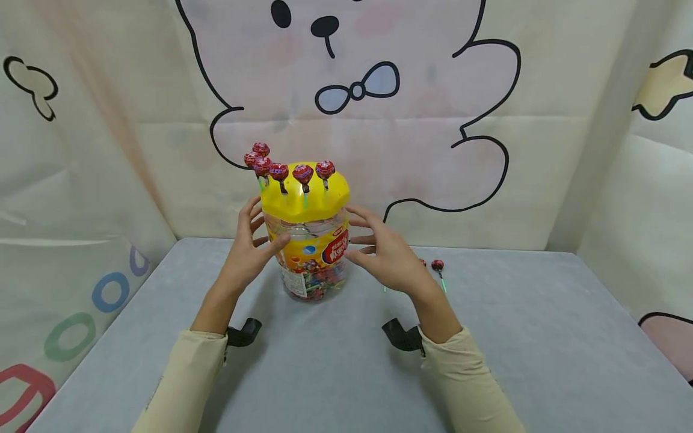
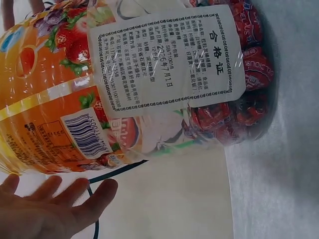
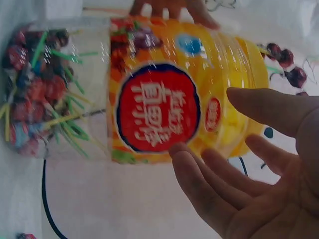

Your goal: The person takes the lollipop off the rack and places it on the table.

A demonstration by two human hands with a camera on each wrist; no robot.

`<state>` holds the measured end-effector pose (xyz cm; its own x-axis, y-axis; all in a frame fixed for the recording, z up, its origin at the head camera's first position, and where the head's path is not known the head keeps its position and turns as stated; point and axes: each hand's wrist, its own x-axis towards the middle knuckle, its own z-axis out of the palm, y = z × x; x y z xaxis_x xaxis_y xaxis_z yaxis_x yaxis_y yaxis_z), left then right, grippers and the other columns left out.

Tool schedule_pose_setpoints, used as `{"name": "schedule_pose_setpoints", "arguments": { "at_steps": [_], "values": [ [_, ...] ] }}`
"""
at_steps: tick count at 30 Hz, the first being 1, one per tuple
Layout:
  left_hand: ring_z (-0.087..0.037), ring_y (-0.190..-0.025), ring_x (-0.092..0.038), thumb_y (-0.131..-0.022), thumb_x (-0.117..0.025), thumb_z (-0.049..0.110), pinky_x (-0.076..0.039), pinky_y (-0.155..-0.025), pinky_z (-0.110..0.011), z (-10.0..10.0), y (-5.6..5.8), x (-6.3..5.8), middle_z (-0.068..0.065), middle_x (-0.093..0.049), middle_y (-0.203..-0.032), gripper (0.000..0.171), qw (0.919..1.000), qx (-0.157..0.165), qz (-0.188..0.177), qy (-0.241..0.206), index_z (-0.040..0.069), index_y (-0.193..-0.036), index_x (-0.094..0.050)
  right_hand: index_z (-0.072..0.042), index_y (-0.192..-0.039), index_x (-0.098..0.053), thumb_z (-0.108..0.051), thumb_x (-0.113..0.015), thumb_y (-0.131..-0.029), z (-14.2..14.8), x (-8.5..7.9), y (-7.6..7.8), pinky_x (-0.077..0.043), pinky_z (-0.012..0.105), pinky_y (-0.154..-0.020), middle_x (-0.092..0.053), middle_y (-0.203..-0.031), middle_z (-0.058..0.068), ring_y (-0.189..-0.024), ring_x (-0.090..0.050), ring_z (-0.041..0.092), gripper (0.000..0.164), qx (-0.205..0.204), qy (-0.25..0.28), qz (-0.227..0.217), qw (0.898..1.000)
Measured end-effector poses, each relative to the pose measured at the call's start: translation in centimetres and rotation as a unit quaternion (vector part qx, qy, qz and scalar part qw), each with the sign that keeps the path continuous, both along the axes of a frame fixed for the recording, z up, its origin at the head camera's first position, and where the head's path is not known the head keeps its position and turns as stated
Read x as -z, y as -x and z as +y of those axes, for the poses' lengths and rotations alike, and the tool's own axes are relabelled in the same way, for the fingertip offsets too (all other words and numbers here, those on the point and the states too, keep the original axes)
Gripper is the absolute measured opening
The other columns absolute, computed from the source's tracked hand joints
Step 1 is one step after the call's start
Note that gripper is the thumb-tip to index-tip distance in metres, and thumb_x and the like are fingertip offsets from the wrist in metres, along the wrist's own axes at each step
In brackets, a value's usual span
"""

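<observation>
A clear plastic candy jar (image 1: 292, 246) with an orange and yellow label stands on the table, part filled with wrapped lollipops (image 3: 37, 94). Several red-wrapped lollipops (image 1: 302, 174) stick up from its yellow lid (image 1: 327, 201). To the jar's left is my left hand (image 1: 240, 261), thumb across the front near the label and fingers spread along the side. Opposite it, my right hand (image 1: 392, 258) has its fingers extended at the jar's right side, just below the lid. In the left wrist view, a white printed sticker (image 2: 167, 62) shows on the jar's lower part.
Another lollipop (image 1: 438, 265) lies on the grey table (image 1: 514, 337) beyond my right forearm, with one more partly hidden behind that hand. A cloth backdrop (image 1: 552, 180) with cartoon drawings rises at the table's rear edge. Black straps (image 1: 403, 335) sit at both wrists.
</observation>
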<state>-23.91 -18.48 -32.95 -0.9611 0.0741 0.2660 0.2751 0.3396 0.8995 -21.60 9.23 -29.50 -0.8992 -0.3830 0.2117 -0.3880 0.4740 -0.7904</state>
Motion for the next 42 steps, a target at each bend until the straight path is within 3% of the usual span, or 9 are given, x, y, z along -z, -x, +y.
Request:
{"name": "schedule_pose_setpoints", "arguments": {
  "at_steps": [6, 12, 19, 26, 32, 37, 42],
  "values": [
    [-0.034, -0.147, -0.029, -0.094, -0.07, 0.026, -0.03, -0.117, -0.062, 0.1, 0.1, -0.1, -0.01, -0.025, -0.16, 0.088, 0.9994, 0.009, 0.006, -0.033, 0.043, -0.153, -0.006, -0.037, -0.155, -0.024, -0.008, -0.071, -0.092, -0.9, 0.5, 0.1, -0.056, 0.047, -0.097, -0.038, -0.154, 0.01, -0.124, -0.061, 0.035, 0.084, -0.007, 0.04, 0.002, 0.999],
    [-0.032, -0.149, -0.027, -0.095, -0.067, 0.02, -0.029, -0.118, -0.061, 1.0, 0.0, 0.0, -0.007, -0.02, -0.162, 0.087, 0.9976, 0.011, 0.004, -0.068, 0.044, -0.154, -0.007, -0.04, -0.155, -0.023, -0.009, -0.069, -0.092, -1.0, 0.9, 0.4, -0.056, 0.047, -0.097, -0.036, -0.154, 0.009, -0.123, -0.062, 0.034, 0.083, -0.013, 0.052, 0.002, 0.999],
    [-0.029, -0.146, -0.026, -0.093, -0.07, 0.027, -0.029, -0.116, -0.06, 2.3, -0.7, -0.2, -0.006, -0.022, -0.159, 0.091, 0.9972, -0.019, -0.007, -0.071, 0.043, -0.153, -0.003, -0.04, -0.157, -0.02, -0.012, -0.069, -0.094, -1.1, 1.4, 0.5, -0.056, 0.046, -0.098, -0.035, -0.156, 0.009, -0.121, -0.063, 0.033, 0.084, -0.007, 0.058, 0.011, 0.998],
    [-0.03, -0.147, -0.02, -0.091, -0.071, 0.037, -0.031, -0.116, -0.062, 3.2, -1.1, -0.7, -0.006, -0.013, -0.16, 0.096, 0.9978, -0.038, -0.022, -0.051, 0.045, -0.15, 0.004, -0.045, -0.156, -0.02, -0.014, -0.068, -0.094, -1.0, 1.6, 1.1, -0.055, 0.046, -0.098, -0.038, -0.157, 0.008, -0.12, -0.063, 0.032, 0.084, 0.007, 0.057, 0.024, 0.998],
    [-0.028, -0.142, -0.026, -0.089, -0.075, 0.036, -0.035, -0.115, -0.057, 3.4, -1.3, -0.9, -0.006, -0.017, -0.158, 0.094, 0.9946, -0.061, -0.028, -0.08, 0.041, -0.15, -0.003, -0.042, -0.155, -0.026, -0.013, -0.067, -0.095, -0.6, 1.6, 1.3, -0.054, 0.048, -0.1, -0.043, -0.153, 0.007, -0.118, -0.065, 0.031, 0.078, 0.012, 0.058, 0.032, 0.998],
    [-0.028, -0.148, -0.024, -0.092, -0.072, 0.028, -0.03, -0.119, -0.055, 2.7, -0.8, -0.9, -0.005, -0.016, -0.161, 0.091, 0.9919, -0.027, -0.029, -0.121, 0.041, -0.154, -0.006, -0.032, -0.152, -0.037, -0.014, -0.065, -0.097, -0.6, 0.9, 0.6, -0.054, 0.047, -0.101, -0.049, -0.148, 0.007, -0.116, -0.066, 0.026, 0.064, 0.024, 0.051, 0.037, 0.998],
    [-0.03, -0.15, -0.026, -0.096, -0.067, 0.023, -0.031, -0.119, -0.057, 2.1, -0.6, -1.0, -0.002, -0.016, -0.165, 0.086, 0.9879, 0.011, -0.032, -0.151, 0.043, -0.156, -0.01, -0.032, -0.151, -0.038, -0.011, -0.066, -0.096, -0.9, 0.8, 0.0, -0.054, 0.047, -0.101, -0.049, -0.147, 0.009, -0.116, -0.066, 0.027, 0.066, 0.015, 0.072, 0.045, 0.996]
  ]
}}
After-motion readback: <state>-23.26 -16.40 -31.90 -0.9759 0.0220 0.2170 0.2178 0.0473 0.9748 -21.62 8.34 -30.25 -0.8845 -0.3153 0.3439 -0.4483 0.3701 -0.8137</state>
